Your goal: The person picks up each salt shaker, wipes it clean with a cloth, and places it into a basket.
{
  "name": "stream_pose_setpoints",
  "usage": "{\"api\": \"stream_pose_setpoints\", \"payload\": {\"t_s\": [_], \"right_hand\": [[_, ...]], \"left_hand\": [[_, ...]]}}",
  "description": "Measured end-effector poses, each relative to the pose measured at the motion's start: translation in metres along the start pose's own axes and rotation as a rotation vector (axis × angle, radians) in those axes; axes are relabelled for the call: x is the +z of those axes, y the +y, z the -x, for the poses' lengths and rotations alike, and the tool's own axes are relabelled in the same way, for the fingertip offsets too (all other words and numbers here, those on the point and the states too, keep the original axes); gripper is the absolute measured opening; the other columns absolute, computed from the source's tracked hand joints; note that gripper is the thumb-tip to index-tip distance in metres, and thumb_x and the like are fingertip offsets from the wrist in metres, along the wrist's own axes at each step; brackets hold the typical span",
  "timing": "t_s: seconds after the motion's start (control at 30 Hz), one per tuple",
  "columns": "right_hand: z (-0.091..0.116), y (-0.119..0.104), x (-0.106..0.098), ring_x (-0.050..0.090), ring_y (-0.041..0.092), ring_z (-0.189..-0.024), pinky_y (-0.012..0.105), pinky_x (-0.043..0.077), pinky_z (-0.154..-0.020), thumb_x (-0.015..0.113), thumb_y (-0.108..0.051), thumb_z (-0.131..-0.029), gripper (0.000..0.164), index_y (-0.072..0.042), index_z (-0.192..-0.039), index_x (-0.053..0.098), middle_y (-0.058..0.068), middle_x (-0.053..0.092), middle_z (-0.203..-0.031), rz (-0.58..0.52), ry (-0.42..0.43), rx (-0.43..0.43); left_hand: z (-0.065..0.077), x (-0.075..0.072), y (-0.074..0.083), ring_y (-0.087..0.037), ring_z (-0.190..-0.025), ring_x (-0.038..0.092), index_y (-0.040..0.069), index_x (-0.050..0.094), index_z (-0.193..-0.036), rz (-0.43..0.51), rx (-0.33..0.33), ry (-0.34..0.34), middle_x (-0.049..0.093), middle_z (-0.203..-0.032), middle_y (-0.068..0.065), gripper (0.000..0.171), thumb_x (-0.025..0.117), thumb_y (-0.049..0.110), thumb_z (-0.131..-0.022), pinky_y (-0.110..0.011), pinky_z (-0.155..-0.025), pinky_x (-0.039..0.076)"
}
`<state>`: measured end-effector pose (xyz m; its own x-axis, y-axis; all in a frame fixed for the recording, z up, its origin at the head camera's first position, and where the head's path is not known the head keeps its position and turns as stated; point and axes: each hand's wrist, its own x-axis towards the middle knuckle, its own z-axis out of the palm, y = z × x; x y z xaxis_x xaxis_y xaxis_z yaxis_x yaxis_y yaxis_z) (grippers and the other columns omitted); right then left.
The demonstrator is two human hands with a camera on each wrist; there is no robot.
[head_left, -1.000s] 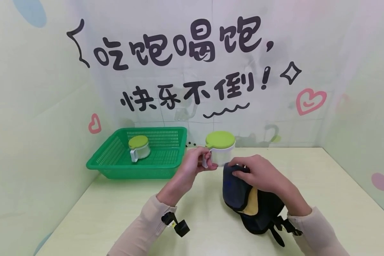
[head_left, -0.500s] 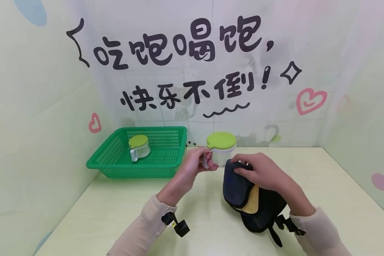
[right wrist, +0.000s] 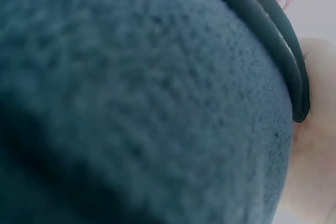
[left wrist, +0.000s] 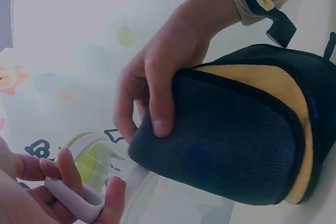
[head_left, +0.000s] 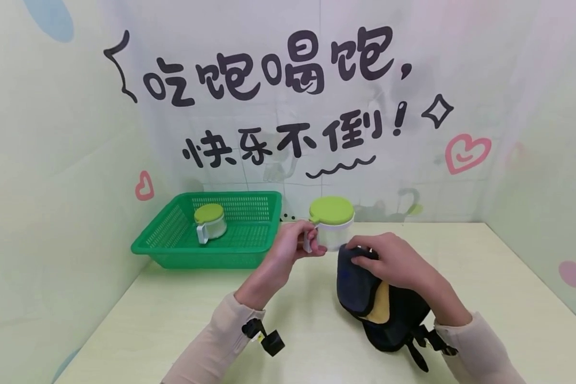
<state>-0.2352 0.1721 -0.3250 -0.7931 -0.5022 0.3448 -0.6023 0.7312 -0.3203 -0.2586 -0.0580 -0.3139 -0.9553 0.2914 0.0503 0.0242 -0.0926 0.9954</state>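
Note:
My left hand (head_left: 293,242) grips the white handle (left wrist: 73,200) of a clear seasoning jar (head_left: 333,234) with a green lid (head_left: 332,209). The jar is upright; I cannot tell whether its base touches the table. Just right of it, my right hand (head_left: 393,258) pinches the upper edge of a dark blue plush cloth (head_left: 357,280) with black edging. A yellow layer (head_left: 378,306) shows beneath the blue one, and the cloth hangs down towards the table. Its upper edge meets or overlaps the jar's lower right side. In the right wrist view the blue cloth (right wrist: 147,98) covers most of the picture.
A green plastic basket (head_left: 206,260) stands at the back left of the pale table (head_left: 182,330). Inside it is a second seasoning jar (head_left: 211,223) with a green lid. Behind the table hangs a white printed backdrop (head_left: 249,117), with side panels left and right.
My right hand and the cloth have risen slightly beside the jar, then come down again. The left hand has kept its hold on the jar handle, almost still.

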Motion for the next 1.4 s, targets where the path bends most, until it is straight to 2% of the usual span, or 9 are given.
{"api": "stream_pose_setpoints", "payload": {"t_s": [0.2, 0.33, 0.6, 0.73, 0.87, 1.0, 1.27, 1.4], "right_hand": [[0.004, -0.003, -0.008, 0.065, 0.007, -0.089, 0.034, 0.055, -0.078, 0.069, -0.023, -0.087, 0.022, -0.026, -0.109, 0.067, -0.010, 0.071, -0.102, -0.007, 0.139, -0.021], [0.004, -0.004, -0.013, 0.065, 0.010, -0.090, 0.034, 0.056, -0.078, 0.070, -0.022, -0.087, 0.021, -0.024, -0.108, 0.067, -0.008, 0.071, -0.102, -0.014, 0.166, -0.028], [0.002, 0.001, -0.008, 0.057, 0.006, -0.078, 0.029, 0.051, -0.071, 0.066, -0.023, -0.090, 0.020, -0.028, -0.110, 0.066, -0.010, 0.069, -0.095, -0.058, 0.035, -0.014], [0.000, 0.003, -0.003, 0.055, 0.005, -0.076, 0.028, 0.050, -0.071, 0.066, -0.024, -0.090, 0.020, -0.029, -0.109, 0.065, -0.012, 0.067, -0.091, -0.060, -0.035, -0.007], [0.001, 0.004, -0.002, 0.055, 0.005, -0.076, 0.028, 0.050, -0.070, 0.066, -0.023, -0.090, 0.019, -0.027, -0.108, 0.066, -0.012, 0.066, -0.091, -0.055, -0.062, -0.013], [0.002, 0.003, -0.003, 0.057, 0.004, -0.075, 0.027, 0.050, -0.070, 0.067, -0.024, -0.089, 0.019, -0.029, -0.107, 0.066, -0.013, 0.067, -0.090, -0.022, -0.033, -0.006], [0.005, 0.000, -0.011, 0.064, 0.008, -0.089, 0.035, 0.055, -0.080, 0.068, -0.022, -0.088, 0.022, -0.025, -0.109, 0.068, -0.008, 0.071, -0.103, -0.016, 0.129, -0.014], [0.006, 0.001, -0.015, 0.063, 0.008, -0.086, 0.034, 0.055, -0.078, 0.068, -0.021, -0.088, 0.021, -0.025, -0.108, 0.067, -0.008, 0.071, -0.103, -0.021, 0.138, -0.020]], "left_hand": [[-0.002, 0.002, -0.004, -0.019, -0.062, 0.068, 0.004, 0.047, -0.070, -0.015, -0.012, -0.006, 0.051, -0.058, -0.002, 0.028, 0.044, 0.019, -0.093, -0.037, -0.075, 0.060], [-0.002, 0.002, -0.005, -0.018, -0.061, 0.067, 0.005, 0.046, -0.070, -0.018, -0.026, -0.017, 0.051, -0.058, -0.001, 0.028, 0.043, 0.020, -0.094, -0.037, -0.075, 0.060], [0.001, 0.001, -0.001, -0.020, -0.063, 0.068, 0.004, 0.046, -0.066, 0.022, -0.007, 0.002, 0.049, -0.055, -0.002, 0.028, 0.044, 0.017, -0.091, -0.036, -0.074, 0.060], [0.002, 0.000, 0.001, -0.022, -0.065, 0.067, 0.004, 0.046, -0.066, 0.012, -0.002, 0.003, 0.050, -0.055, -0.002, 0.029, 0.042, 0.018, -0.091, -0.036, -0.076, 0.059], [0.001, 0.000, 0.000, -0.021, -0.065, 0.068, 0.004, 0.047, -0.065, -0.005, -0.010, 0.003, 0.051, -0.055, -0.002, 0.031, 0.042, 0.019, -0.092, -0.036, -0.077, 0.059], [0.000, 0.000, -0.001, -0.020, -0.064, 0.068, 0.004, 0.048, -0.065, -0.002, -0.019, 0.004, 0.051, -0.056, -0.002, 0.031, 0.042, 0.018, -0.092, -0.036, -0.076, 0.059], [-0.001, 0.001, -0.006, -0.019, -0.060, 0.067, 0.005, 0.047, -0.068, -0.044, -0.034, 0.003, 0.049, -0.056, -0.001, 0.028, 0.044, 0.020, -0.092, -0.038, -0.076, 0.060], [-0.002, 0.002, -0.007, -0.020, -0.060, 0.067, 0.006, 0.047, -0.069, -0.045, -0.043, -0.005, 0.049, -0.056, -0.001, 0.027, 0.045, 0.021, -0.091, -0.038, -0.077, 0.059]]}}
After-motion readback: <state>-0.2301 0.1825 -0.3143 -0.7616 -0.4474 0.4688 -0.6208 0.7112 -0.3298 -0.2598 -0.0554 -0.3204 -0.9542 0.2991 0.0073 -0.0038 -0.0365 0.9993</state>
